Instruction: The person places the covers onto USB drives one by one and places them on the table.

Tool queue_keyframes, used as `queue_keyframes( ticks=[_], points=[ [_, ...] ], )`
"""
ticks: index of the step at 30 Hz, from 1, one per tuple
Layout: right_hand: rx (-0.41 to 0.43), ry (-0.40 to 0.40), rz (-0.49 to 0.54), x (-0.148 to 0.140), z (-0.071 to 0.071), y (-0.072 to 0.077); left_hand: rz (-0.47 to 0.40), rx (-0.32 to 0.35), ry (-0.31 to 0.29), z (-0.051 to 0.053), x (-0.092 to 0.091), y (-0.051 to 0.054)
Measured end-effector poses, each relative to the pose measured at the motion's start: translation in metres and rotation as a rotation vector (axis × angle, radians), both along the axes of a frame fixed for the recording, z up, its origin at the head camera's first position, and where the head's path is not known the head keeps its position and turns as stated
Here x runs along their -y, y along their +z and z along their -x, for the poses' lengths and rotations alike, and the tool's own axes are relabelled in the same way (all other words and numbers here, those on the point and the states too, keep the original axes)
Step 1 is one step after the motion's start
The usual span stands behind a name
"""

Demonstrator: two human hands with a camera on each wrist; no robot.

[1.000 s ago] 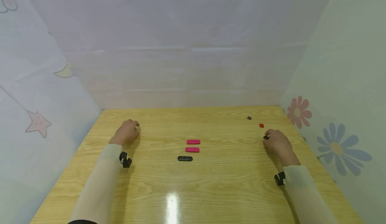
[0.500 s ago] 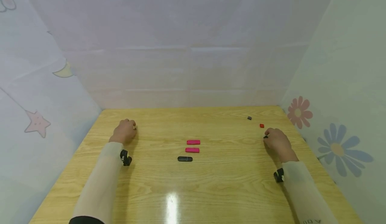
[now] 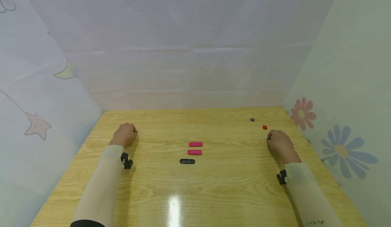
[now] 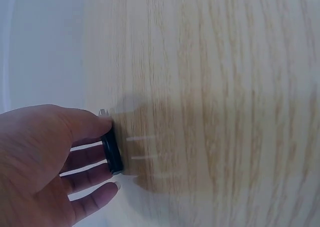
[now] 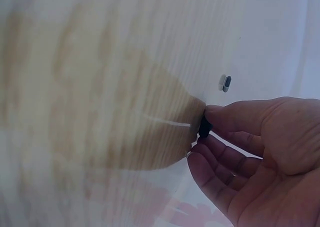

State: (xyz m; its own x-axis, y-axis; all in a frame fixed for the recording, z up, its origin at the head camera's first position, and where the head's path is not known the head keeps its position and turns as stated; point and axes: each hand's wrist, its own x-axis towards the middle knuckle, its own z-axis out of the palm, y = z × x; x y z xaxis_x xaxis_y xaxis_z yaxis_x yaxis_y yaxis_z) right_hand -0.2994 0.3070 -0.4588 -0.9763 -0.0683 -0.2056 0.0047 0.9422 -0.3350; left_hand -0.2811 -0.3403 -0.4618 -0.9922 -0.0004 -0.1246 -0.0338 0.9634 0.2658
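At the table's far left, my left hand point(image 3: 123, 134) pinches a black USB stick point(image 4: 112, 149) between thumb and fingers. Its silver metal tip shows above the thumb in the left wrist view. Over at the right, my right hand point(image 3: 280, 141) pinches a small black piece point(image 5: 205, 126), which looks like a USB cap. Just beyond this hand lie a small red cap point(image 3: 264, 127) and a small dark grey cap point(image 3: 252, 119). In the middle of the table, two pink USB sticks point(image 3: 196, 144) lie one behind the other, with a black USB stick point(image 3: 187, 161) nearest to me.
The wooden table point(image 3: 195, 193) is bounded by a pale backdrop point(image 3: 192, 67) behind and by patterned sheets on both sides. A black camera sits on each wrist.
My left hand has shifted slightly left and turned a little, keeping its black USB stick. The right hand barely moves, and its fingers cover more of the black piece. The loose things stay put.
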Motion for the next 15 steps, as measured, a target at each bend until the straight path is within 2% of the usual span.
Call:
queue_keyframes(
  ticks=[9,15],
  points=[
    [-0.001,-0.007,-0.001,0.0008,-0.0002,0.0011,-0.010,0.014,0.005,-0.0025,-0.0018,0.0021],
    [0.017,-0.036,0.022,0.0006,-0.0009,-0.0001,0.005,-0.001,-0.004,-0.0044,-0.0027,0.0042]
  ],
)
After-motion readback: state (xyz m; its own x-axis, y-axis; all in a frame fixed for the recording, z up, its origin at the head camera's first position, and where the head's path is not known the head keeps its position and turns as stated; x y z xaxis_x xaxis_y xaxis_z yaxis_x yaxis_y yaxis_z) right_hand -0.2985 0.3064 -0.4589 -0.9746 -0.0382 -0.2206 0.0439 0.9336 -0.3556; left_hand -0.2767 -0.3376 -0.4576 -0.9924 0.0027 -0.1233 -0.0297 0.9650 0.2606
